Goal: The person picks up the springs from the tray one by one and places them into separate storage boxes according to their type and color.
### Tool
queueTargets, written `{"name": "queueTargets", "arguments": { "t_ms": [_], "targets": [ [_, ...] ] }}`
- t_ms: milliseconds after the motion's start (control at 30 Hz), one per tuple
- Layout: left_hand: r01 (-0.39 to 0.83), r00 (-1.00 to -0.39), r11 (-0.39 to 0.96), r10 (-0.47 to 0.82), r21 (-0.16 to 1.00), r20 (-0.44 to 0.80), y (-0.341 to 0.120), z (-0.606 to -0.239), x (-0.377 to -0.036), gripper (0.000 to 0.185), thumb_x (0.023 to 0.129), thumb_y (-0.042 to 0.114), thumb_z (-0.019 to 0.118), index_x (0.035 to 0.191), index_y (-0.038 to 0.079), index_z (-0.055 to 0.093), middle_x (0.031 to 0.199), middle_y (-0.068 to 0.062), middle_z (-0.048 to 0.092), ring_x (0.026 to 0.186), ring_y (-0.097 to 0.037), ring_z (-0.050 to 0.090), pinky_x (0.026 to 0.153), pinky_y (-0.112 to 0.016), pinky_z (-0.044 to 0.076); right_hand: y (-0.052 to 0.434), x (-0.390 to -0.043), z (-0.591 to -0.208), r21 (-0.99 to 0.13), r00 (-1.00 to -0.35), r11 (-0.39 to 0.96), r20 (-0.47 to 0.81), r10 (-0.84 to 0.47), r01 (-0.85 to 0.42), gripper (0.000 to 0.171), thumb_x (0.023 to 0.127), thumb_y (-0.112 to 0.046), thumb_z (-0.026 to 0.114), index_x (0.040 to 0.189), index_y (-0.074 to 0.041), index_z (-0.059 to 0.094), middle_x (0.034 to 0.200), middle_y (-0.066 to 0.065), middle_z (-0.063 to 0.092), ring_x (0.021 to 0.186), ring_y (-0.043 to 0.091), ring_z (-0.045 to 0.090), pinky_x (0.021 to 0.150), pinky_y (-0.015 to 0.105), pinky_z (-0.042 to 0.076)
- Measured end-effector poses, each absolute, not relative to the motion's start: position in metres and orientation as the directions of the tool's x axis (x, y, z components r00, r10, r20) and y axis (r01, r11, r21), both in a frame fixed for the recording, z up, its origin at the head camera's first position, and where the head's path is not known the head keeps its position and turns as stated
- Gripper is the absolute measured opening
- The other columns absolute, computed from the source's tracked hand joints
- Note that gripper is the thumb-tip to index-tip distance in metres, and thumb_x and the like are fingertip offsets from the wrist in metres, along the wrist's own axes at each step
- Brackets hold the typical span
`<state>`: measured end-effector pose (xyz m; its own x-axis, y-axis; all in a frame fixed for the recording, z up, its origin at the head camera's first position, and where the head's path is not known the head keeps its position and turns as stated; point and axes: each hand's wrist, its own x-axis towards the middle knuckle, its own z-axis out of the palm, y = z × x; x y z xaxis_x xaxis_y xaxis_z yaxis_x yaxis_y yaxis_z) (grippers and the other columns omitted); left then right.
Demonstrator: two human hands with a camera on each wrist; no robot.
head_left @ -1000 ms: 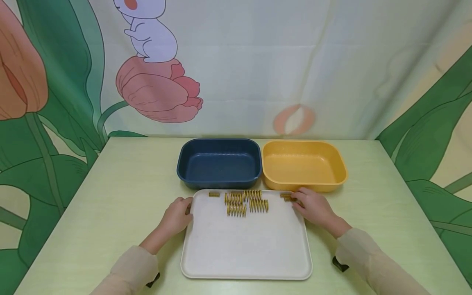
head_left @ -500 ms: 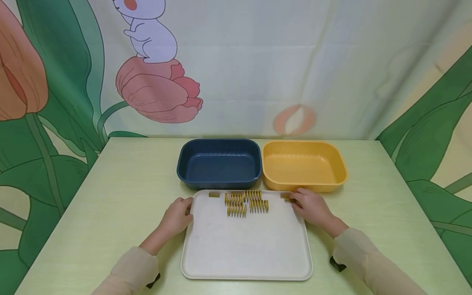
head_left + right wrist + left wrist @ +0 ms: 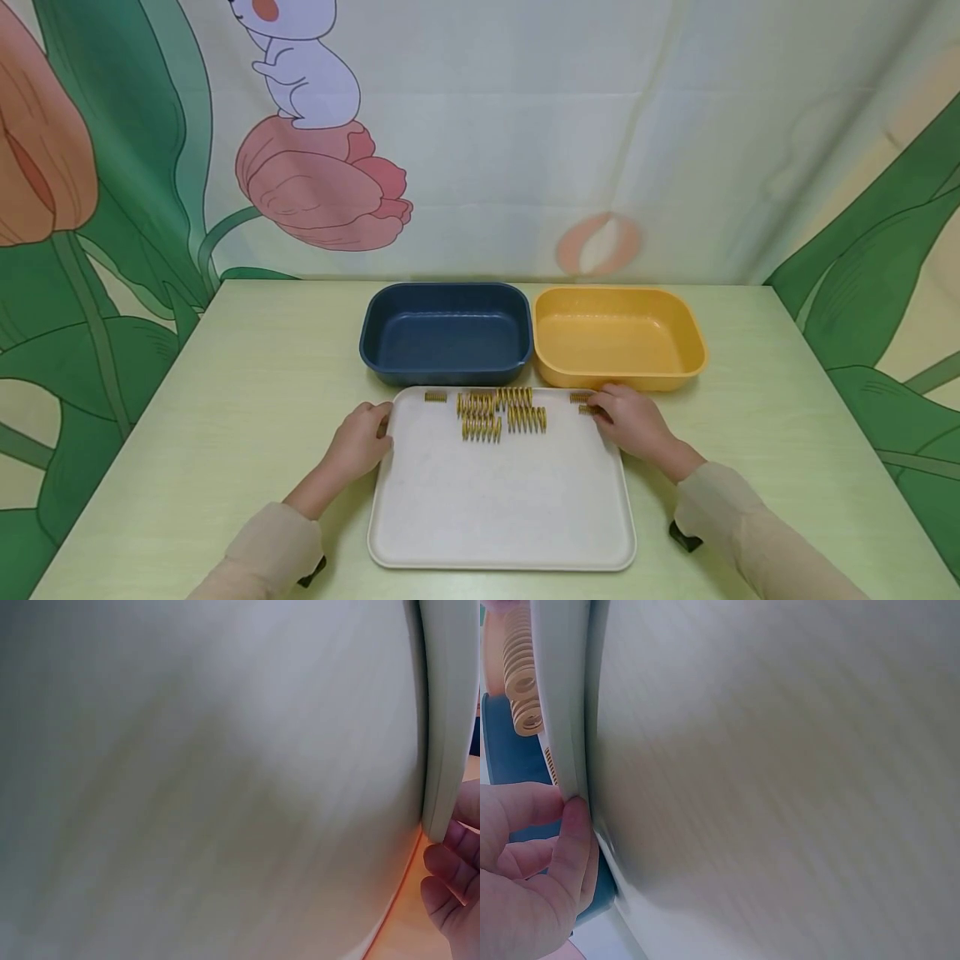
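On the pale table lies a white tray (image 3: pixel 502 500), and my left hand (image 3: pixel 360 437) pinches its left rim between thumb and fingers. My right hand (image 3: pixel 630 419) holds the tray's far right corner, with fingertips against the rim in the right wrist view. Close to those fingers are two small coil springs, one a short brass-coloured spring (image 3: pixel 580 397), the other a spring (image 3: pixel 587 410) partly covered by the hand. Several larger gold springs (image 3: pixel 481 428) sit clustered at the tray's far middle. Another small spring (image 3: pixel 435 397) lies near the far left corner.
Behind the tray stand a dark blue bin (image 3: pixel 446 333) and a yellow bin (image 3: pixel 618 337), side by side, with no items visible inside. A printed curtain (image 3: pixel 487 150) hangs behind the table (image 3: pixel 262 367).
My right hand has shifted slightly, so more of the small springs beside it shows. The left hand, the tray and the larger springs look unmoved.
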<state>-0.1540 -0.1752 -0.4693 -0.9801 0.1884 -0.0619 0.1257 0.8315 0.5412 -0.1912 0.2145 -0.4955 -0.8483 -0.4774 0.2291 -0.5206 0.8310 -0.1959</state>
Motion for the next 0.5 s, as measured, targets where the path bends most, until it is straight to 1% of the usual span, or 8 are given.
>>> {"name": "queueTargets", "arguments": {
  "t_ms": [100, 233, 400, 500],
  "targets": [
    [0.133, -0.980, 0.830, 0.193, 0.542, -0.055, -0.1749, -0.4694, -0.1544, 0.011, 0.080, -0.007, 0.059, 0.087, -0.001, 0.054, 0.074, -0.006, 0.041, 0.073, -0.020, 0.041, 0.062, -0.028, 0.030, 0.2139, -0.1908, -0.4949, -0.196, -0.852, 0.835, 0.224, -0.473, -0.514, 0.011, 0.082, -0.005, 0.073, 0.093, -0.003, 0.073, 0.087, 0.007, 0.066, 0.081, 0.023, 0.060, 0.073, 0.039, 0.053],
    [0.142, -0.980, 0.828, 0.197, 0.542, -0.044, -0.1750, -0.4707, -0.1549, 0.011, 0.079, -0.007, 0.058, 0.083, 0.001, 0.052, 0.072, -0.005, 0.040, 0.072, -0.020, 0.041, 0.061, -0.028, 0.030, 0.2140, -0.1901, -0.4945, -0.208, -0.858, 0.837, 0.224, -0.463, -0.506, 0.010, 0.082, -0.006, 0.073, 0.092, -0.003, 0.072, 0.087, 0.007, 0.066, 0.079, 0.022, 0.059, 0.072, 0.038, 0.052],
    [0.138, -0.979, 0.827, 0.196, 0.545, -0.051, -0.1753, -0.4699, -0.1544, 0.011, 0.080, -0.007, 0.058, 0.083, 0.001, 0.051, 0.072, -0.005, 0.039, 0.072, -0.020, 0.040, 0.061, -0.028, 0.030, 0.2153, -0.1895, -0.4938, -0.237, -0.861, 0.832, 0.235, -0.452, -0.502, 0.009, 0.082, -0.005, 0.073, 0.091, -0.004, 0.072, 0.085, 0.006, 0.064, 0.075, 0.019, 0.056, 0.068, 0.035, 0.050],
    [0.128, -0.979, 0.828, 0.192, 0.546, -0.061, -0.1754, -0.4689, -0.1541, 0.011, 0.080, -0.008, 0.058, 0.087, 0.000, 0.054, 0.073, -0.006, 0.040, 0.072, -0.020, 0.040, 0.062, -0.028, 0.030, 0.2160, -0.1893, -0.4922, -0.251, -0.860, 0.828, 0.249, -0.446, -0.502, 0.009, 0.081, -0.005, 0.074, 0.090, -0.004, 0.072, 0.084, 0.006, 0.063, 0.072, 0.015, 0.053, 0.065, 0.032, 0.049]
  ]
}}
